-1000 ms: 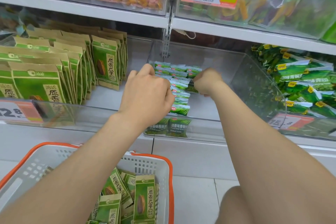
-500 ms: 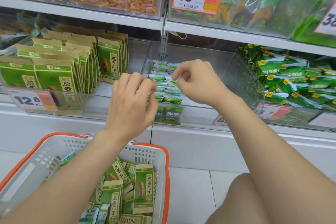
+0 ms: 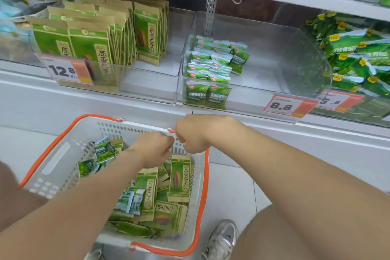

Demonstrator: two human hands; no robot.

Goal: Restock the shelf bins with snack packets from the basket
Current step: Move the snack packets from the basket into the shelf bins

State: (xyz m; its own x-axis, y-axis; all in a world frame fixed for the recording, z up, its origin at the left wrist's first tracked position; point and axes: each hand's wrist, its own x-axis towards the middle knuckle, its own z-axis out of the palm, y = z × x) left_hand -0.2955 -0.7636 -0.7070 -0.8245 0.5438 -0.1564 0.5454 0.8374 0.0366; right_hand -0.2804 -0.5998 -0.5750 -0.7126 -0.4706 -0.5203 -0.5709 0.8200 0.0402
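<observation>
1. Head view, far side: left bin [image 3: 152,88] well filled with standing tall packets [image 3: 95,48] in rows, with a bare strip at its right side.
2. Middle bin [image 3: 263,65] only partly stocked. Small green packets [image 3: 209,69] lined up in two rows along its left side, the right half bare. Far-right bin heaped with other green packets [image 3: 358,59].
3. Near and left, on the floor below the bins: the basket [image 3: 52,160]. Plenty left inside, with loose tall packets [image 3: 179,177] lying and leaning toward the right, and loose small packets [image 3: 104,151] at the far left and in the middle.
4. Judged from that: restocking under way but not near finished, with room in the middle bin and a fair load left to shift.
5. Left hand [image 3: 154,148]: over the far end of the basket, knuckles up, fingers curled downward just above the loose tall packets. Fingertips hidden under the hand, so impossible to tell whether pinching a packet or closed on nothing.
6. Right hand [image 3: 194,135]: just beside the left, at the basket's far rim, fingers curled into a loose fist. Nothing showing in it, yet the palm is hidden — cannot tell whether holding anything or touching the rim.
7. Likely step: reaching in for the next packets.
</observation>
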